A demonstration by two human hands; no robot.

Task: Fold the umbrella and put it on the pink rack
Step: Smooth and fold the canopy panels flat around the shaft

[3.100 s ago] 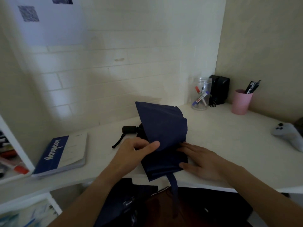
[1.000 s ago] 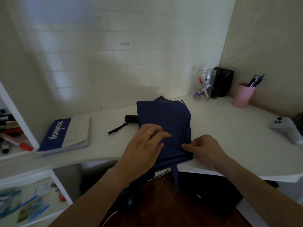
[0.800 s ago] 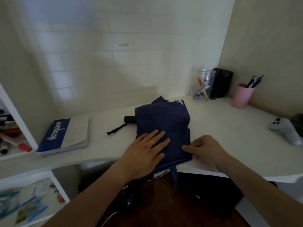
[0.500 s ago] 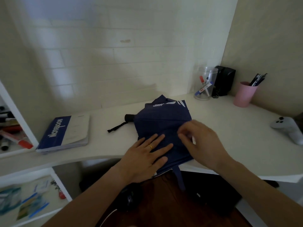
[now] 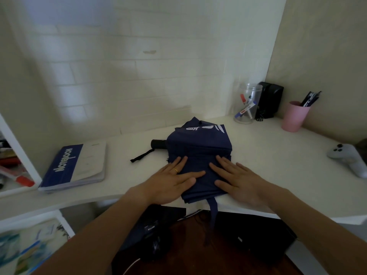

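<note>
You have both palms down on the navy umbrella (image 5: 199, 153), which lies on the white desk (image 5: 268, 155) near its front edge. This looks like pressing the stacked canopy panels flat so the folds hold before you roll and strap them. Your left hand (image 5: 170, 182) lies with fingers straight and spread on the near left part of the fabric; your right hand (image 5: 236, 179) mirrors it on the near right, fingers flat, gripping nothing. The canopy runs on past your fingertips toward the wall. Its black handle (image 5: 158, 144) sticks out beyond your left fingertips, and the closing strap (image 5: 212, 217) hangs off the desk edge between your wrists. No pink rack is visible here.
</note>
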